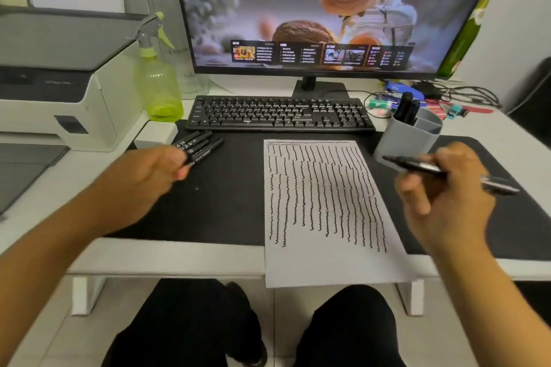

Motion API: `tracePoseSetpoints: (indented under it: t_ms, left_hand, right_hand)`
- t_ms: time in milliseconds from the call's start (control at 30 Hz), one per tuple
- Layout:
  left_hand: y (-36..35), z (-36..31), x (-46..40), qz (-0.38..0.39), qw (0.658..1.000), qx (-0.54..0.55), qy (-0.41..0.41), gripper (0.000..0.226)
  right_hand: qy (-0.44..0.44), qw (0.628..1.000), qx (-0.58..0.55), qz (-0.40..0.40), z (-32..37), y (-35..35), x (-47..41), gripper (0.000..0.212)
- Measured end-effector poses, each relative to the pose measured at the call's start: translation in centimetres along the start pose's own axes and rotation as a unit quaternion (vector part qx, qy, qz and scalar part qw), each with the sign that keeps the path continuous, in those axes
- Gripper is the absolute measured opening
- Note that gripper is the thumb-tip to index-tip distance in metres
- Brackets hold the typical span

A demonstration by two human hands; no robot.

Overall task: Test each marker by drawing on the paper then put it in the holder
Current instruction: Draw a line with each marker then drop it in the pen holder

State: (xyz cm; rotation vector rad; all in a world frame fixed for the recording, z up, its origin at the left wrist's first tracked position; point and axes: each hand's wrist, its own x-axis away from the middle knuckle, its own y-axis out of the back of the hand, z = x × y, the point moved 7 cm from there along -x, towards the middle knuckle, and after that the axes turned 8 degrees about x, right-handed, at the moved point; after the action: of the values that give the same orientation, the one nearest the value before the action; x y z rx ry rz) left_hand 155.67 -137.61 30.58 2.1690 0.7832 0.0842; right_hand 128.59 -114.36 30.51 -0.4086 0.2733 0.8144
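A white paper (328,265) covered in several wavy black lines lies on the black desk mat (214,205) and overhangs the desk's front edge. Several black markers (199,146) lie in a pile left of it. My left hand (149,176) hovers at their near ends with curled fingers, a fingertip touching one; blur hides any grip. My right hand (444,202) grips a black marker (414,165) held roughly level, its left end in front of the grey holder (399,143). Two black markers (408,109) stand in the holder's left compartment.
A black keyboard (277,113) and a monitor (328,9) stand behind the mat. A green spray bottle (158,89), a white box (156,132) and a printer (53,83) are on the left. Cables and small stationery (432,98) clutter the back right.
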Motion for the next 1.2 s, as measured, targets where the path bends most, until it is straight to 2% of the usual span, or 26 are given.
tracePoseSetpoints:
  t_ms: [67,133,167,200,267,367,500,600,1200]
  left_hand:
    - [0.4,2.4,-0.3,0.030,0.997,-0.046,0.048,0.037]
    - [-2.7,1.8,-1.0,0.086,0.990,-0.105,0.036,0.027]
    - [-4.0,1.0,-1.5,0.086,0.991,-0.101,0.025,0.018]
    - [-5.1,0.4,-2.1,0.082,0.991,-0.103,0.017,0.019]
    - [-6.8,-0.4,-2.9,0.066,0.990,-0.126,-0.010,0.039]
    - [-8.9,-0.7,-3.6,0.051,0.988,-0.128,-0.072,0.044]
    - [-11.2,-0.3,-3.9,0.055,0.988,-0.108,-0.098,0.041]
    - [-11.6,0.2,-3.9,0.046,0.989,-0.095,-0.104,0.047]
    - [-11.7,0.4,-3.9,0.041,0.991,-0.089,-0.090,0.050]
  right_hand:
    - [-0.009,0.992,0.128,0.016,0.2,1.3,-0.1,0.021]
    - [-0.039,0.968,0.238,0.066,-1.8,-0.3,0.9,0.016]
    - [-0.051,0.962,0.256,0.079,-2.6,-1.4,1.3,0.015]
    - [-0.063,0.958,0.266,0.088,-3.4,-2.3,1.6,0.014]
    - [-0.086,0.949,0.286,0.100,-4.7,-3.6,2.1,0.012]
    - [-0.103,0.938,0.320,0.090,-6.2,-4.8,2.7,0.016]
    - [-0.124,0.926,0.342,0.097,-7.7,-6.0,3.6,0.019]
    - [-0.127,0.923,0.351,0.098,-7.9,-6.1,4.0,0.018]
    - [-0.138,0.922,0.348,0.101,-8.7,-6.1,4.6,0.021]
